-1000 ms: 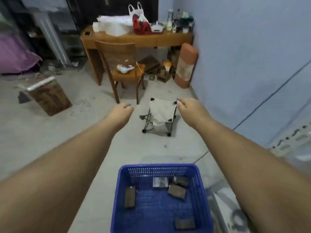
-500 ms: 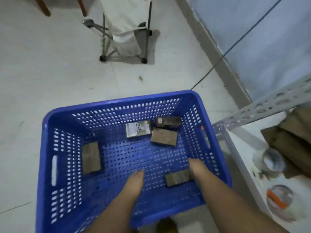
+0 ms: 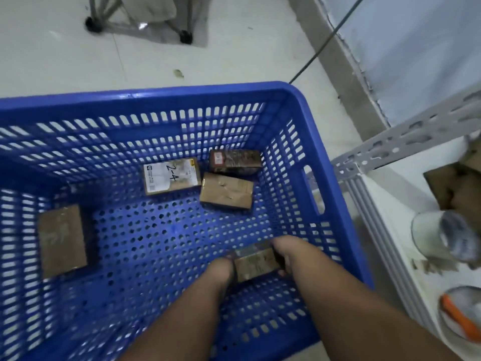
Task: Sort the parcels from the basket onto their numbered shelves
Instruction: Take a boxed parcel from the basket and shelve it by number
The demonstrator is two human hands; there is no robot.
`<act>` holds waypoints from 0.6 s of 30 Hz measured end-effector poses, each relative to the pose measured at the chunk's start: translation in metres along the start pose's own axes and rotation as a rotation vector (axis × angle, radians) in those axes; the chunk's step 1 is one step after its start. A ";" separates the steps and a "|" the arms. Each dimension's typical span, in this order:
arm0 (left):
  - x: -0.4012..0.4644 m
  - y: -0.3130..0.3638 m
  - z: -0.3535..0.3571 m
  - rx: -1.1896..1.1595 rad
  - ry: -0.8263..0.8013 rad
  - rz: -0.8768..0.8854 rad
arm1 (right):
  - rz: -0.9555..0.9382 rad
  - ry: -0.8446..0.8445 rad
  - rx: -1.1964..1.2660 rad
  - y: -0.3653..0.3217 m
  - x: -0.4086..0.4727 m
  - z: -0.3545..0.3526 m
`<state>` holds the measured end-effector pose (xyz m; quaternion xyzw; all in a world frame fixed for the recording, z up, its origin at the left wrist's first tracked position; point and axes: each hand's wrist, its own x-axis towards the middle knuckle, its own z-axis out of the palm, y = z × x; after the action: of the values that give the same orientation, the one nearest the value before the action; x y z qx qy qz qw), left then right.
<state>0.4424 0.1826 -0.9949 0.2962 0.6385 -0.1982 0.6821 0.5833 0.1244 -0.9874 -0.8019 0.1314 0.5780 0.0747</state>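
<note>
A blue perforated basket sits on the floor with several small cardboard parcels inside. Both my hands reach to its near right floor around one brown parcel: my left hand touches its left end and my right hand grips its right end. A parcel with a white label marked 2-4 lies at the back, a plain brown parcel beside it and a dark taped parcel behind that. Another brown parcel lies at the left.
A grey metal shelf frame and white shelf board stand right of the basket, holding cardboard, a tape roll and an orange-and-white roll. A folding stool and a cable are beyond.
My head tipped down from the room to the basket. Both hands dropped into it and closed in on the near parcel, the right hand now gripping its end.
</note>
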 end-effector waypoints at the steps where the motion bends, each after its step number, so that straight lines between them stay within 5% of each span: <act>1: -0.010 0.000 -0.011 0.027 0.019 0.033 | 0.045 -0.025 0.108 0.001 -0.017 -0.002; 7: -0.147 0.034 -0.094 -0.032 0.120 0.227 | -0.226 -0.158 0.354 -0.008 -0.154 -0.023; 13: -0.330 0.104 -0.161 -0.474 0.013 0.324 | -0.797 -0.186 0.125 -0.063 -0.348 -0.039; 18: -0.522 0.159 -0.200 -0.607 -0.018 0.632 | -1.212 -0.033 -0.010 -0.108 -0.540 -0.067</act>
<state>0.3397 0.3765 -0.4572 0.2614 0.5399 0.2143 0.7709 0.5160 0.2764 -0.4583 -0.7254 -0.3524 0.4455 0.3888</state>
